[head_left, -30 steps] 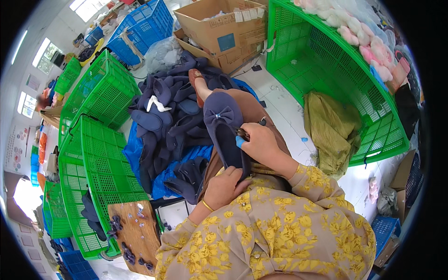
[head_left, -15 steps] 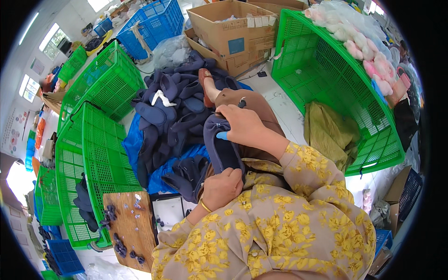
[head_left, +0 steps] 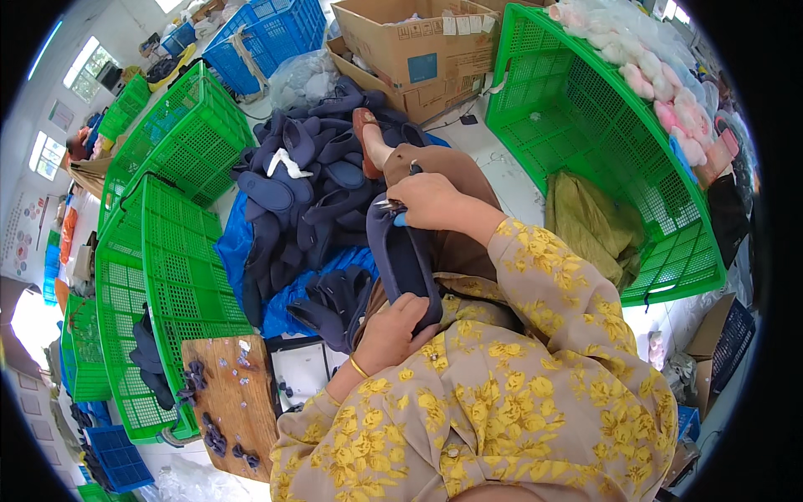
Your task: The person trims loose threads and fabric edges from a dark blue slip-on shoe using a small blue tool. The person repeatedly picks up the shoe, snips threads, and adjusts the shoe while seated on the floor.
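Observation:
A navy slip-on shoe (head_left: 405, 266) lies lengthwise over my lap, its opening facing up. My left hand (head_left: 391, 336) is closed on the heel end nearest me. At the toe end, my right hand (head_left: 431, 202) is closed around what look like small thread snips (head_left: 386, 203); their metal tips touch the shoe's upper edge and most of the tool is hidden by the fingers. Something blue wraps the right thumb. Beyond the shoe lies a large pile of similar navy shoes (head_left: 339, 175) on blue sheeting (head_left: 237, 251).
To my left, a wooden board (head_left: 234, 402) carries several small dark bows (head_left: 215, 437), beside green crates (head_left: 196, 276). Another green crate (head_left: 602, 142) stands right, with an olive sack (head_left: 590, 226) in it. Cardboard boxes (head_left: 418, 50) and a blue crate (head_left: 268, 46) stand at the back.
My right hand has shifted slightly at the toe, and metal tips now show there. The left fingers have loosened and spread a little over the heel.

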`<action>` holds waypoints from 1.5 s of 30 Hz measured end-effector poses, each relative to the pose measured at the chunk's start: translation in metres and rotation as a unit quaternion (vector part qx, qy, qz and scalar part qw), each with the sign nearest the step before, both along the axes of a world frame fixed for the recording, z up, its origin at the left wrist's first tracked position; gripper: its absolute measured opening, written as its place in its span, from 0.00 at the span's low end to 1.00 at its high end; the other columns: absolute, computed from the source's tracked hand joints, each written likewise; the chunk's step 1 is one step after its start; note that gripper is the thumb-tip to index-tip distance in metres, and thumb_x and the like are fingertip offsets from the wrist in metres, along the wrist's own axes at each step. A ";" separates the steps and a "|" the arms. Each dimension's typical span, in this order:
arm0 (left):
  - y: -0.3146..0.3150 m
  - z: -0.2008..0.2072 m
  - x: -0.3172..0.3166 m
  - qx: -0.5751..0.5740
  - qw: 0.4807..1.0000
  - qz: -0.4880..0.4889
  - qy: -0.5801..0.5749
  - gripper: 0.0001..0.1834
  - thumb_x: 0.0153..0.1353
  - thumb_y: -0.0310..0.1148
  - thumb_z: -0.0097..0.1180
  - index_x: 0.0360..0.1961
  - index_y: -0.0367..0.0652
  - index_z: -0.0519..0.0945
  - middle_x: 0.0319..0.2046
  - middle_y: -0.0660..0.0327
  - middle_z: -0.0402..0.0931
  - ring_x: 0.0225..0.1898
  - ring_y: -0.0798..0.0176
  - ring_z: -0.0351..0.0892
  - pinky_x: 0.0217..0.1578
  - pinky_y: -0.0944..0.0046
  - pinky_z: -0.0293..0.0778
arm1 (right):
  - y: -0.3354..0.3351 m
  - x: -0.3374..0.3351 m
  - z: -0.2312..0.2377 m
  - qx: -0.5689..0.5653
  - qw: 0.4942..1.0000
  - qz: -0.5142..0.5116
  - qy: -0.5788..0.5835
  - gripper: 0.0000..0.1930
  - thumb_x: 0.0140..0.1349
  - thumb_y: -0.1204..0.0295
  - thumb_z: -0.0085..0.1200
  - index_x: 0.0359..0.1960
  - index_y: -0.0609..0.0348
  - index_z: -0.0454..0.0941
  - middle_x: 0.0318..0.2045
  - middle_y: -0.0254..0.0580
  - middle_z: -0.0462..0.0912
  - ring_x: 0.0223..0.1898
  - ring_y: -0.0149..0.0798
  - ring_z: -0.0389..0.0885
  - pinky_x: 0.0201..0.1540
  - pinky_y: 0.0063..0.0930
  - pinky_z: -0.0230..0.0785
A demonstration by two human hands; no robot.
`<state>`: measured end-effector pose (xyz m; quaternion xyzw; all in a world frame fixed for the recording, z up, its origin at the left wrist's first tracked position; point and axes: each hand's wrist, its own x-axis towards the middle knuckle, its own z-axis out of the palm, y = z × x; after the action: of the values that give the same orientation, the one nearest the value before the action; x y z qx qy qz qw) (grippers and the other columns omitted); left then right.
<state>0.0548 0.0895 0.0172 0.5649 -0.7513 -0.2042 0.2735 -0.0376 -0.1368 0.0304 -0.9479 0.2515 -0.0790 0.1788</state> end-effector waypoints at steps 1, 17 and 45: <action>0.001 0.002 0.000 0.001 1.000 0.010 -0.006 0.19 0.55 0.38 0.67 0.44 0.40 0.76 0.36 0.56 0.73 0.31 0.51 0.78 0.30 0.61 0.77 | -0.002 -0.003 -0.001 0.023 1.000 0.004 -0.012 0.10 0.52 0.74 0.58 0.37 0.58 0.80 0.30 0.44 0.84 0.38 0.48 0.83 0.40 0.39 0.74; 0.005 0.014 0.002 0.024 0.999 0.007 -0.033 0.26 0.55 0.40 0.68 0.50 0.38 0.74 0.42 0.55 0.73 0.31 0.52 0.78 0.31 0.60 0.77 | 0.015 -0.026 -0.026 0.175 0.905 -0.105 -0.373 0.04 0.61 0.76 0.56 0.37 0.60 0.77 0.27 0.42 0.78 0.27 0.35 0.75 0.34 0.27 0.68; 0.058 0.055 0.209 -0.202 0.759 0.619 -0.023 0.17 0.60 0.34 0.63 0.41 0.30 0.75 0.37 0.53 0.76 0.25 0.65 0.77 0.28 0.62 0.75 | 0.016 -0.039 -0.034 0.248 0.857 -0.102 -0.441 0.02 0.64 0.78 0.56 0.37 0.59 0.77 0.31 0.24 0.75 0.33 0.18 0.68 0.37 0.15 0.64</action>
<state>0.2640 0.1476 0.0725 0.8430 -0.2678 0.1793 0.4306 -0.0765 -0.1212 -0.0040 -0.7070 0.2533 -0.4413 0.4912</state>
